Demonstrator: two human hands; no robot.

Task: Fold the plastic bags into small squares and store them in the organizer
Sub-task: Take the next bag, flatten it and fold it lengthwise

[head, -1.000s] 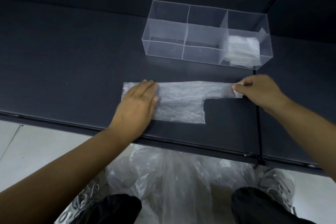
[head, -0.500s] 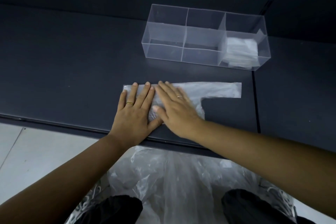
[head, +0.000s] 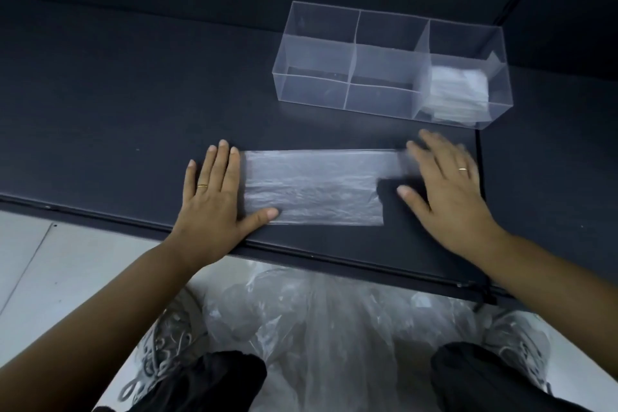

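Pressing the plastic bag [head: 311, 191] flat, lengthwise left to right: left hand [head: 214, 201] at its left end, right hand [head: 448, 184], blurred, at its handle end, all fingers [head: 222, 160] straight, gripping nothing.

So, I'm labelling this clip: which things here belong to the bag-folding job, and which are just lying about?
Job: plastic bag, left hand, right hand, organizer, folded bags in its right compartment, bag pile on the floor.
Lying about: shoes, rings.

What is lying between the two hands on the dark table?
In the head view, the flattened plastic bag lies between the left hand and right hand.
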